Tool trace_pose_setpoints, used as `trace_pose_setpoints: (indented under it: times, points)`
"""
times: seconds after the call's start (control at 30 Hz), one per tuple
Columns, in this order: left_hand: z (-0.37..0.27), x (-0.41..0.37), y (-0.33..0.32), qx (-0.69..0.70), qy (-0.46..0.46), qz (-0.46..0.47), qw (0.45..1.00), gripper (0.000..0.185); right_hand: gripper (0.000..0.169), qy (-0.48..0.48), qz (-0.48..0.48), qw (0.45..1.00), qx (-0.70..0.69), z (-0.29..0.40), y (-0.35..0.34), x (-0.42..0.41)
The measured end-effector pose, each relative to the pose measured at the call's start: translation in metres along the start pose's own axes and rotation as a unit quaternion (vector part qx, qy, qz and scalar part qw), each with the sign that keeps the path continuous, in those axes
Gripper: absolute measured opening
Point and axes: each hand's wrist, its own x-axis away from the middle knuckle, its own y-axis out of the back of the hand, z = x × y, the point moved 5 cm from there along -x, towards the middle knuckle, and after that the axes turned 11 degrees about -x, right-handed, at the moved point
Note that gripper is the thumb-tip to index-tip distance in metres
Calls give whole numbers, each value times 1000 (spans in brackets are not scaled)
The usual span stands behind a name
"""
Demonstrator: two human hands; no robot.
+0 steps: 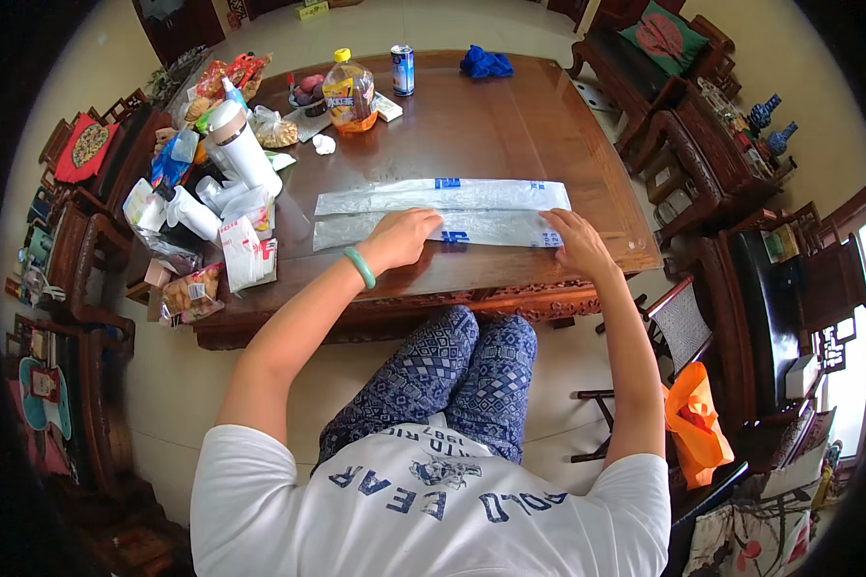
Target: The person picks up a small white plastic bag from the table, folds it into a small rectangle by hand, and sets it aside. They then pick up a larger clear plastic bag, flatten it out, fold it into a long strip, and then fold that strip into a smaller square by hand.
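A translucent plastic bag (375, 200) with blue print lies flat on the dark wooden table (469, 137), in a long strip with a lengthwise fold or gap along its middle. My left hand (404, 234) rests on its near half, left of the blue print, fingers bent and touching the plastic. A green bangle (360, 267) circles that wrist. At the strip's right end, my right hand (577, 241) touches the plastic with its fingers over the near half. Whether either hand pinches the plastic cannot be told.
Left on the table stand a white thermos (245, 148), a white cup, napkin packs (242, 252) and snack bags. Farther back are a yellow-capped bottle (349, 94), a blue can (403, 71), crumpled tissue (324, 144) and a blue bundle (486, 63). An orange bag (696, 425) lies right of me.
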Motion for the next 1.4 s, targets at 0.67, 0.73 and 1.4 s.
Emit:
trace_pose_setpoints:
  times: [0.67, 0.73, 1.4]
  points:
    - [120, -10, 19, 108, 153, 51, 981, 27, 32, -117, -2, 952, -281, -83, 10, -38]
    - [132, -11, 12, 134, 174, 37, 975, 28, 34, -180, -34, 940, -287, -103, 4, -44]
    - [62, -27, 18, -213, 97, -204, 951, 41, 24, -243, -196, 950, 28, -80, -30, -56]
